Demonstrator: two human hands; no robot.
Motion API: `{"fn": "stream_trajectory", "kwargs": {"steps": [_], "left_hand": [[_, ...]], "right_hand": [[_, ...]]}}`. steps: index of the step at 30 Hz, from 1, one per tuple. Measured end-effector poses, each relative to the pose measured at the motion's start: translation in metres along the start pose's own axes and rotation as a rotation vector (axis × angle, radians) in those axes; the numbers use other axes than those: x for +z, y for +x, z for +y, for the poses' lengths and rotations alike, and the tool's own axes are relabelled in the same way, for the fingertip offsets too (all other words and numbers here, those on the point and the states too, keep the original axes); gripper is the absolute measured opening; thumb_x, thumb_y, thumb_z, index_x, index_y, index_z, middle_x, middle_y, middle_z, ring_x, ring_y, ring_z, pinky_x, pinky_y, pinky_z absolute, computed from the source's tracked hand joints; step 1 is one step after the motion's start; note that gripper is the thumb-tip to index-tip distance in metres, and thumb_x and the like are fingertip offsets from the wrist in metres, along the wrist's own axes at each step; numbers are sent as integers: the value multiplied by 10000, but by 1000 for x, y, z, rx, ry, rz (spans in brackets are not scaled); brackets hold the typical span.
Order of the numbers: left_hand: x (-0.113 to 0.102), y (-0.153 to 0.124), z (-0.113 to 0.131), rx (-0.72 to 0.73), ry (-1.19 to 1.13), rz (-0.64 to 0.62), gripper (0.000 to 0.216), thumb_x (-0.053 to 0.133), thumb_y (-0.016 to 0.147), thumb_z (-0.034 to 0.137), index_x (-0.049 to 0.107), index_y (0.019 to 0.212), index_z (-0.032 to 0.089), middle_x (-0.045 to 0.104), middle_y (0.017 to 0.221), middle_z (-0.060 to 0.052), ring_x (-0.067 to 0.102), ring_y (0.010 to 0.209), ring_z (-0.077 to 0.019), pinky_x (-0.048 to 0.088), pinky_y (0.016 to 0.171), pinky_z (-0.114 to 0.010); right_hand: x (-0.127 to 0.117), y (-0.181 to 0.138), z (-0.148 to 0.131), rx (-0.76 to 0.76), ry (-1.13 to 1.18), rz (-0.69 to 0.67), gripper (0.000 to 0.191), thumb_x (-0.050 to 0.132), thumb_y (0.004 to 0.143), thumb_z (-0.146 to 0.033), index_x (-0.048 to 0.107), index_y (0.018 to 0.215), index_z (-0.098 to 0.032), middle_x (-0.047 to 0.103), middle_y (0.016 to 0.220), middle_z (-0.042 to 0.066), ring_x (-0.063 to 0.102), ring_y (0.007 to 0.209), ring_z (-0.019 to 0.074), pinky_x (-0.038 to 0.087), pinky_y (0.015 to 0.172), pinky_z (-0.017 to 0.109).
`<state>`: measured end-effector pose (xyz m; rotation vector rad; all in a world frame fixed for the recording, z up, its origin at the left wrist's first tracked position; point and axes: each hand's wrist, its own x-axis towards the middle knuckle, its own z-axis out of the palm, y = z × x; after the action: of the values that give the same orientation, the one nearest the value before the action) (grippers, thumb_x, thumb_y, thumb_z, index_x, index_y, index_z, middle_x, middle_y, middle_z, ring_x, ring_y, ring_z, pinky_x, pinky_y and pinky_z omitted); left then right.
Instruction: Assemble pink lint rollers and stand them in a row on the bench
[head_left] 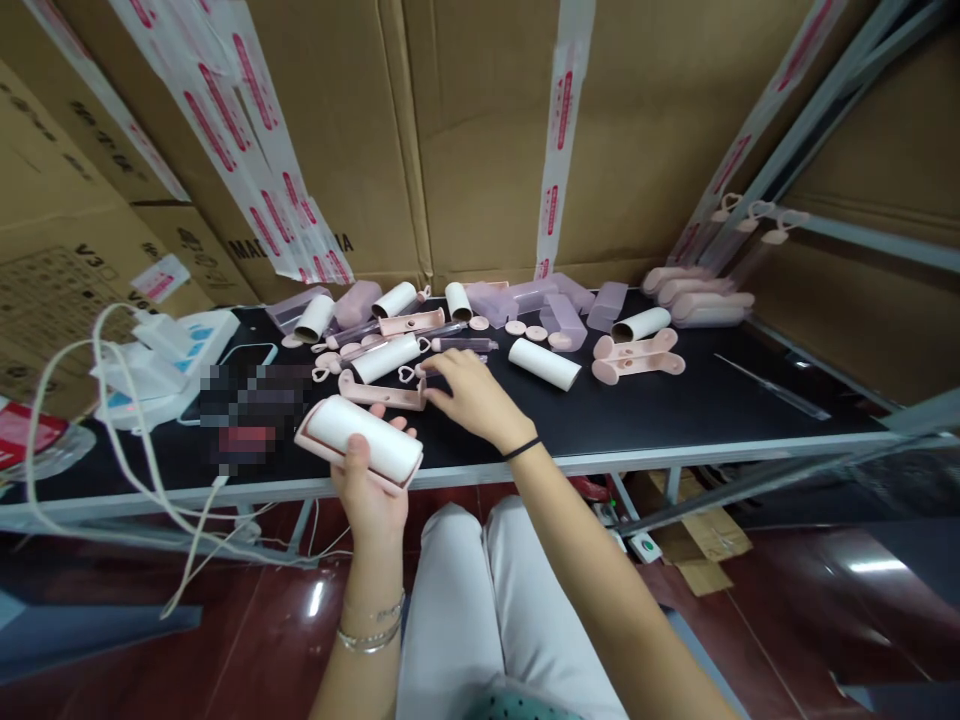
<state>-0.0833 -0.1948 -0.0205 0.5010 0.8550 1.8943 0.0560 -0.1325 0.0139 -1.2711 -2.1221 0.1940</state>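
Note:
My left hand (pixel 367 490) is closed around a lint roller, a white roll (pixel 367 435) seated in a pink holder (pixel 319 452), just above the table's front edge. The thumb presses on the white surface. Over the cluttered middle, my right hand (pixel 480 398) has thumb and forefinger at the stem of a small pink heart-shaped loop (pixel 406 374), apparently pinching it. Right below those fingers lies an empty pink bracket (pixel 382 393). Loose white rolls (pixel 544 363) lie behind and to the right, with pink discs (pixel 535 333) among them.
Translucent purple covers (pixel 562 320) line the back, against cardboard (pixel 487 150). Pink brackets (pixel 637 355) and closed pink rollers (pixel 709 305) sit at the right, beside a thin pointed tool (pixel 772 387). A power strip (pixel 202 350) with white cables (pixel 105 400) stands at the left.

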Motion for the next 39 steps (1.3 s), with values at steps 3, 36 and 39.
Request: {"fn": "stream_trajectory", "kwargs": {"steps": [3, 36, 39], "left_hand": [[-9, 8, 9, 22, -13, 76, 466, 734, 668, 423, 595, 1069, 230, 697, 980, -21, 677, 776, -165, 577, 674, -303], [48, 10, -19, -626, 18, -296, 434, 674, 742, 353, 515, 1124, 221, 649, 939, -41, 671, 969, -306, 534, 821, -583], [46, 11, -21, -619, 49, -250, 443, 706, 717, 346, 522, 1098, 219, 646, 940, -43, 680, 945, -283, 543, 838, -536]], "right_hand": [[10, 3, -13, -3, -32, -45, 291, 538, 855, -177, 588, 1141, -163, 586, 1123, 94, 486, 1005, 249, 426, 896, 395], [-83, 36, 150, 987, -228, 79, 497, 417, 904, -376, 502, 1224, -6, 553, 1225, 293, 534, 1168, 325, 382, 959, 452], [-78, 37, 157, 971, -175, 61, 547, 536, 836, -401, 527, 1192, 14, 568, 1172, 300, 556, 1132, 326, 417, 923, 424]]}}
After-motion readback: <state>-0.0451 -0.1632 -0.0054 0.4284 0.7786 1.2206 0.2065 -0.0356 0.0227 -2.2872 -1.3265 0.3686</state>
